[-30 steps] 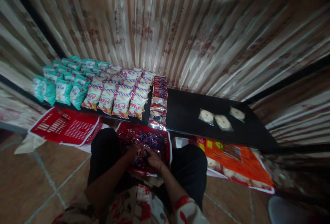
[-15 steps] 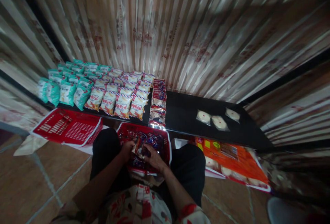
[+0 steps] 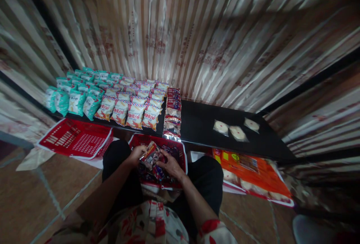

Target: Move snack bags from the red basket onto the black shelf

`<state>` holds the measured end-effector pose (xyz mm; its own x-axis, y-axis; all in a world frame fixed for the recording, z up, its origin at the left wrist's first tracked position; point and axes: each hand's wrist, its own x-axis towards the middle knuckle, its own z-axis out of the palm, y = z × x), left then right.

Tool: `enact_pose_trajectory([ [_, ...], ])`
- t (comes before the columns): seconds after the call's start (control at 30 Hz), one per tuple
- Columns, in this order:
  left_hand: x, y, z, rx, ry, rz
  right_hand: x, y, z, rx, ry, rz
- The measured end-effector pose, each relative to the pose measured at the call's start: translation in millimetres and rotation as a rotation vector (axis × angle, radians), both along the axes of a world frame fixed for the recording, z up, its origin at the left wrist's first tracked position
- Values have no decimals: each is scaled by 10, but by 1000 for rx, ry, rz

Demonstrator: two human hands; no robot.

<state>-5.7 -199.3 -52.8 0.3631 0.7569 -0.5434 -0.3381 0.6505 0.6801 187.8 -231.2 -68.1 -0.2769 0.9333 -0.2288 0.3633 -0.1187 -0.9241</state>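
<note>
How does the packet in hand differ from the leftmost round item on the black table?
The packet has multicoloured print; the round item is pale with one red mark. The packet is held tilted between left hand and right hand; the round item lies on the black table. Both are wrapped.

My left hand [image 3: 137, 156] and right hand [image 3: 172, 166] hold a shiny red-and-brown foil packet [image 3: 152, 155] over a red plastic basket with a white rim [image 3: 182, 152], between my knees. Ahead of me, a long black shelf [image 3: 202, 122] bears teal bags [image 3: 75, 102], white-and-orange bags [image 3: 135, 115], a column of glossy red-and-purple packets [image 3: 173, 109] and three clear-wrapped round white discs [image 3: 237, 133].
</note>
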Motion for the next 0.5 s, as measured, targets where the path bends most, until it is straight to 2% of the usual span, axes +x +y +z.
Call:
enact_pose_trajectory([
  [0.13, -28, 72, 38, 19, -59, -3, 17, 37, 119, -34, 67, 29],
  [0.5, 45, 184, 164, 99, -80, 95, 64, 86, 470, -124, 269, -153],
])
